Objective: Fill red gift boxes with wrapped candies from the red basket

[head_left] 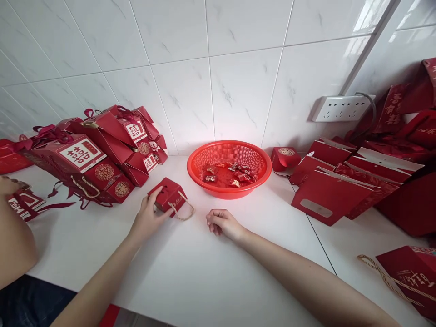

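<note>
My left hand (150, 217) grips a small red gift box (166, 193) by its left side, thumb at the front and fingers behind. A twisted rope handle (185, 213) hangs from the box toward the right. My right hand (221, 223) rests just above the white table with its fingers curled in, apart from the box; whether anything small is inside the curl is hidden. Behind both hands stands a red plastic basket (229, 193) with several wrapped candies (240, 175) in its bottom.
Red gift boxes with ribbons (102, 159) are piled at the left. At the right stand a small red box (285, 159), red paper bags (334, 195) and a rope-handled box (407, 277). A power strip (342, 109) is on the tiled wall. Another person's arm (15, 231) reaches in from the left.
</note>
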### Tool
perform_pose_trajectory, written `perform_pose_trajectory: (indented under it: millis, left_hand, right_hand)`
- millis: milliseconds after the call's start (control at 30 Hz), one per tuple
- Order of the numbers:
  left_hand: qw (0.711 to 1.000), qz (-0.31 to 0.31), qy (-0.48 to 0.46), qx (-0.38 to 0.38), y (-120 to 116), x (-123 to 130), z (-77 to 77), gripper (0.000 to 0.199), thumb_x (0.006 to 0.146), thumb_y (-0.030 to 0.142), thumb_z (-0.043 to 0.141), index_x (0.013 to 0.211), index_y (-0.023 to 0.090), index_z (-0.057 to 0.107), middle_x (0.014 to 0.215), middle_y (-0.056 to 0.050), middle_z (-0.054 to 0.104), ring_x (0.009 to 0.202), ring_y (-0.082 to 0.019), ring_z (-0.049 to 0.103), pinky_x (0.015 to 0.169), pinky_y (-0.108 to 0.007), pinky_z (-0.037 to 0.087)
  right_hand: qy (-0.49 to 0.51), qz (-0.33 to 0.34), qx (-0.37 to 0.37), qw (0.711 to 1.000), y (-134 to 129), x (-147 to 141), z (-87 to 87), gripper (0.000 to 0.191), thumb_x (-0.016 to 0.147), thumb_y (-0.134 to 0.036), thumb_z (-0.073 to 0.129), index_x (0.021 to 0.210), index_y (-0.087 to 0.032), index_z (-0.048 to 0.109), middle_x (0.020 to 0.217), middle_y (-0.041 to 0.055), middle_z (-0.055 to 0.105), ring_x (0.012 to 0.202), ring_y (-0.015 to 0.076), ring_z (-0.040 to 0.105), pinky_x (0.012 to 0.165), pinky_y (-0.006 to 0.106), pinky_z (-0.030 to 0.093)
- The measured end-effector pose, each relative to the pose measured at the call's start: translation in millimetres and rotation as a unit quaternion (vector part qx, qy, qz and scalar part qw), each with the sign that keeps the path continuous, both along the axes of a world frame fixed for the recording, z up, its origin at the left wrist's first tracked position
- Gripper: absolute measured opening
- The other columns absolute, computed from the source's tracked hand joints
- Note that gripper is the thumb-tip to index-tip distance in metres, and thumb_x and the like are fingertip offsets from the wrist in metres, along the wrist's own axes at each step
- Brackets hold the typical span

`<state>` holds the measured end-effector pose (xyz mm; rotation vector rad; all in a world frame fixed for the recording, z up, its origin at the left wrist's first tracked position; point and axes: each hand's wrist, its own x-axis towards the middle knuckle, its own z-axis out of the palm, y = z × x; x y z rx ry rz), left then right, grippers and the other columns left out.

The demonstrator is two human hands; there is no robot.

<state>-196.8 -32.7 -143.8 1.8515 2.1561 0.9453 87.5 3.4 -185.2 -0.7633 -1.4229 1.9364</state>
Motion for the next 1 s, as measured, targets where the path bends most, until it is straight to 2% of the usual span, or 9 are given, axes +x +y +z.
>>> perform_pose_trajectory:
  millis: [67,133,233,333,467,533,600,667,1000]
  left_hand:
    - [1.0,0.018,0.013,0.019,36.3,-5.6,-3.2,0.093,0.075,0.048,0.073,0.154,0.035,0.025,0.138,-0.013,0.045,0.119,-0.032,0.059,0.098,-0.047,0.052]
    - [0.997,0.072,0.009,0.036,73.7,-9.1,-8.0,0.106,0.073,0.045,0.076,0.156,0.031,0.013,0.148,-0.015,0.04,0.129,-0.035,0.052,0.104,-0.048,0.047]
    - [0.989,0.138,-0.012,0.048,128.7,-14.9,-17.0,0.121,0.074,0.045,0.077,0.157,0.016,-0.006,0.155,-0.023,0.029,0.14,-0.038,0.038,0.11,-0.048,0.04]
    - [0.98,0.191,-0.035,0.035,178.3,-22.2,-24.1,0.11,0.075,0.046,0.077,0.153,0.005,0.011,0.147,-0.027,0.041,0.133,-0.038,0.045,0.107,-0.05,0.04]
    - [0.969,0.242,-0.037,0.029,229.0,-31.1,-29.0,0.06,0.091,0.045,0.06,0.141,0.017,0.042,0.143,-0.015,0.047,0.127,-0.031,0.049,0.106,-0.055,0.04]
    - [0.965,0.258,-0.034,0.033,246.7,-35.6,-30.8,0.069,0.086,0.049,0.065,0.142,0.015,0.04,0.146,-0.018,0.043,0.132,-0.034,0.044,0.108,-0.057,0.037]
    - [0.962,0.27,-0.033,0.036,260.3,-40.7,-32.9,0.097,0.072,0.053,0.077,0.144,0.007,0.032,0.147,-0.026,0.038,0.136,-0.04,0.038,0.111,-0.057,0.033]
    - [0.959,0.277,-0.033,0.038,271.1,-45.8,-35.1,0.113,0.06,0.053,0.083,0.144,0.002,0.028,0.146,-0.032,0.036,0.138,-0.044,0.035,0.112,-0.058,0.031]
    - [0.953,0.297,-0.033,0.045,299.5,-56.5,-39.4,0.107,0.055,0.057,0.082,0.133,0.001,0.034,0.139,-0.034,0.042,0.131,-0.047,0.042,0.109,-0.058,0.035]
  right_hand:
    - [-0.006,0.018,0.015,1.0,-2.3,-0.5,-1.2,0.03,0.079,-0.045,0.064,0.07,-0.017,0.058,0.057,-0.0025,0.06,0.042,0.0076,0.048,0.041,0.021,0.034]
    - [-0.011,0.031,0.026,0.999,-4.2,-0.8,-2.1,0.029,0.08,-0.043,0.064,0.07,-0.017,0.059,0.057,-0.0024,0.06,0.043,0.0073,0.049,0.042,0.021,0.035]
    - [-0.018,0.041,0.03,0.999,-3.3,-1.6,-2.3,0.028,0.081,-0.042,0.065,0.07,-0.017,0.059,0.057,-0.0023,0.061,0.044,0.0071,0.05,0.042,0.02,0.036]
    - [-0.017,0.046,0.018,0.999,3.0,-2.6,-2.0,0.03,0.08,-0.044,0.064,0.071,-0.017,0.059,0.057,-0.0021,0.061,0.044,0.0081,0.051,0.041,0.02,0.037]
    - [-0.013,0.055,-0.007,0.998,12.7,-3.4,-2.6,0.032,0.078,-0.047,0.065,0.072,-0.017,0.058,0.057,-0.0024,0.06,0.045,0.0094,0.053,0.039,0.021,0.041]
    - [-0.012,0.061,-0.02,0.998,15.5,-3.6,-3.1,0.033,0.077,-0.048,0.066,0.072,-0.017,0.058,0.058,-0.0022,0.06,0.045,0.0096,0.054,0.039,0.021,0.042]
    - [-0.012,0.068,-0.029,0.997,16.8,-3.5,-3.0,0.034,0.077,-0.049,0.067,0.072,-0.017,0.058,0.058,-0.0022,0.06,0.046,0.0096,0.054,0.039,0.021,0.043]
    - [-0.015,0.077,-0.036,0.996,17.4,-3.3,-2.1,0.036,0.077,-0.051,0.069,0.071,-0.017,0.059,0.058,-0.0023,0.06,0.046,0.0094,0.055,0.039,0.021,0.044]
    - [-0.027,0.1,-0.037,0.994,18.2,-2.5,0.2,0.033,0.082,-0.047,0.067,0.071,-0.016,0.058,0.06,-0.0021,0.061,0.047,0.0087,0.055,0.041,0.02,0.045]
